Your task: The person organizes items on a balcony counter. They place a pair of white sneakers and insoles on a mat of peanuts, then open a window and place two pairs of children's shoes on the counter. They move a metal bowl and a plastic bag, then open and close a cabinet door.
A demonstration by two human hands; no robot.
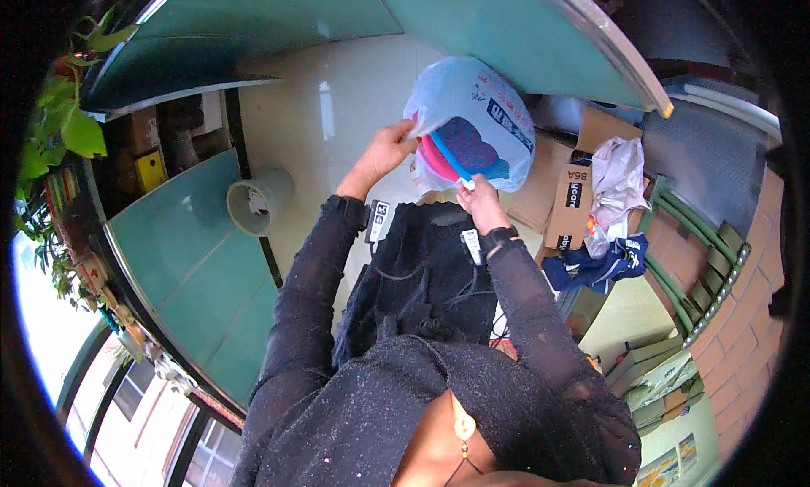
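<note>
A white translucent plastic bag [506,107] with printing hangs in front of me, its mouth towards me. My left hand [387,150] pinches the bag's rim on the left side. At the lower edge of the opening, my right hand [482,201] grips the rim with its fingertips. Inside the bag show a pink item [438,159], a blue curved band [450,157] and a dark patterned item [471,144]; what they are exactly I cannot tell. The bag hides the rest of them.
A whitish waste bin [258,202] stands on the left by green cabinet doors [202,265]. To the right are a cardboard box [568,205], a crumpled white bag [617,177], dark blue cloth [595,262] and a green metal rack [690,234]. A green panel [538,38] overhangs the bag.
</note>
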